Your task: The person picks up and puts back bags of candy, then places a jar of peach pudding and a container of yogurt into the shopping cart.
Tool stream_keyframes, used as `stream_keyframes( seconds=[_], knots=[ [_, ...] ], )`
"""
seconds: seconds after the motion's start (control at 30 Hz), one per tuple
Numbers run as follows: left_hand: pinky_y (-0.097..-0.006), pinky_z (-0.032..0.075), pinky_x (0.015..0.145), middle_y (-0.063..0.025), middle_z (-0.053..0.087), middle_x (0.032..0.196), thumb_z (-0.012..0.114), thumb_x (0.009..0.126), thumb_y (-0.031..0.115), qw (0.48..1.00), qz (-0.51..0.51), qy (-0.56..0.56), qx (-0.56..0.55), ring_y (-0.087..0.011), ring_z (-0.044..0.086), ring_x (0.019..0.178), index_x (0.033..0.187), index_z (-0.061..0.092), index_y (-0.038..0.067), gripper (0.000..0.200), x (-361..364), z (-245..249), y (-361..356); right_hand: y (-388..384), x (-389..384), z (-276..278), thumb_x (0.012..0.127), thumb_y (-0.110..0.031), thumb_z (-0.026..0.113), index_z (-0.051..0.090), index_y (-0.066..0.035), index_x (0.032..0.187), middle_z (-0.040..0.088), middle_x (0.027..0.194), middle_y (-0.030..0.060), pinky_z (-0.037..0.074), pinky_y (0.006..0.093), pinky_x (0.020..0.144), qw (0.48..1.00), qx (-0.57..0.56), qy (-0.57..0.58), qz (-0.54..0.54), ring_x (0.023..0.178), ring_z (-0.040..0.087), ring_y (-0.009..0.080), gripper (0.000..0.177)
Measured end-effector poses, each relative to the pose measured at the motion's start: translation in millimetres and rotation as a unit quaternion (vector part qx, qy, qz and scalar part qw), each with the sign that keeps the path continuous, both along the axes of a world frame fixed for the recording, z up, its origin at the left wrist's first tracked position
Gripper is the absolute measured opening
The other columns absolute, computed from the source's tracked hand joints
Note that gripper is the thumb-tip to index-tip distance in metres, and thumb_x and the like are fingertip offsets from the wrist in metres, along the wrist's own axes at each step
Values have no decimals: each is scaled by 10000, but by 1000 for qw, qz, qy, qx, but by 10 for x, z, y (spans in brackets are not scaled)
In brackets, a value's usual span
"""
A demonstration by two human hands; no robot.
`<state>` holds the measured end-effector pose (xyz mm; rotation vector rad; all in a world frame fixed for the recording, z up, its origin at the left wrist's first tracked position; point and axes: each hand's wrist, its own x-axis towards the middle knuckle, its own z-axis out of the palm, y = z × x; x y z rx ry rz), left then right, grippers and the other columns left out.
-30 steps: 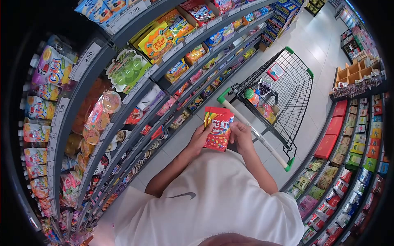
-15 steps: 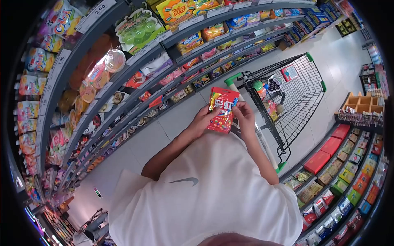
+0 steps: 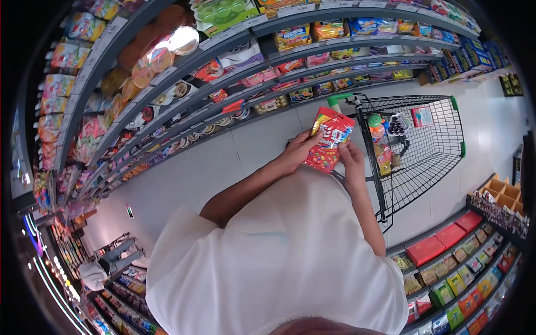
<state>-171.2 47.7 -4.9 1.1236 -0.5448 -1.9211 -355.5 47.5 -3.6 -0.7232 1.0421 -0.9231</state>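
A red candy packet with coloured print is held upright, slightly tilted, in front of the white shirt. My left hand grips its left side, thumb across the front. At its lower right edge, the fingers of my right hand are closed on the packet. Just beyond my right hand is a black wire shopping cart with green corners. Inside the cart lie a dark-fruit pack, a red-and-white box and some colourful packets.
Curved shelves of packaged sweets run along the left and top. Lower right stands another shelf with red boxes and small packets. A wooden divided bin is at the right. Another person is at the lower left by a cart.
The view has turned, so shelves and cart appear shifted. Held in both hands, the red packet has moved slightly right and up and tilted more. The other person shows more fully.
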Motion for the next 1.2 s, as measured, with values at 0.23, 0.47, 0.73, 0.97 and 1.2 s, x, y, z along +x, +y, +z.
stream_keyframes(
  seconds=[0.23,0.47,0.73,0.97,1.2],
  knots=[
    [-270,536,880,-45,670,1136,506,1044,334,1000,24,-10,10,-98,662,989,1277,554,21,392,-205,74,0,17,-214,-45,1007,-135,575,609,-34,940,669,890,3,482,220,747,999,-26,-44,-12,792,597,41,126],
    [-260,514,877,-18,669,1114,537,1032,333,999,3,-44,-28,-72,635,1010,1274,569,35,385,-309,130,-46,-11,-352,-17,1001,-123,585,611,-27,913,677,900,16,486,220,738,997,-1,-72,-24,779,601,45,133],
    [-269,531,863,-51,663,1128,629,985,261,998,-10,-31,-53,-95,648,994,1278,553,22,385,-310,289,-110,-17,-377,-108,1003,-155,588,618,-35,939,674,921,14,472,232,777,993,12,-108,-41,823,604,54,139],
    [-310,517,958,-90,613,1256,716,893,91,985,-94,-99,-101,-140,630,1098,1374,454,11,553,-388,312,-127,-13,-464,-139,995,-156,600,639,-37,972,670,912,4,476,231,758,992,-10,-101,-73,803,606,58,127],
    [-310,522,939,-84,655,1190,748,858,71,986,-84,-118,-83,-143,646,1063,1278,552,9,468,-459,328,-182,-18,-487,-7,1004,-195,590,643,-43,1019,666,922,-18,456,228,755,995,10,-77,-70,814,586,45,161]
  ],
)
